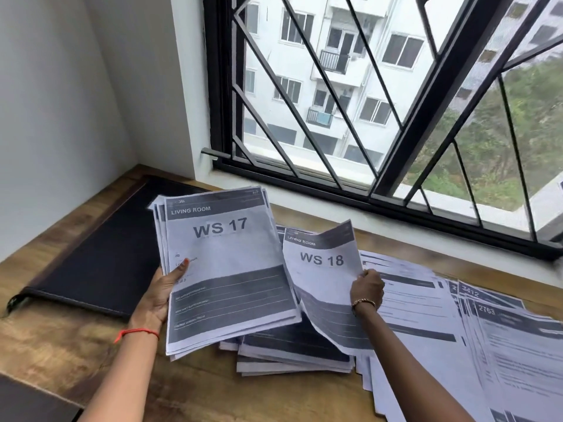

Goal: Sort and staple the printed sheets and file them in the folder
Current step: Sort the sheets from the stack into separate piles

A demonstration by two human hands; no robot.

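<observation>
Carefully now: my left grip (158,295) held the sorted stack (231,260), WS 17 on top, above the worktop (61,345); my right grip (367,287) pinched the WS 18 sheet (320,284) by its edge. I judged it best laid square on top, corners matched. The black folder (100,254) lay left.

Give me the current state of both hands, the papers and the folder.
Left hand: grips WS 17 stack at its left edge.
WS 17 stack: held off the table, tilted.
Right hand: pinches right edge of WS 18 sheet.
WS 18 sheet: lifted, curling.
Folder: closed, flat on table.
Lower pile: lying beneath held papers.
Spread sheets: fanned out on table, right.
</observation>
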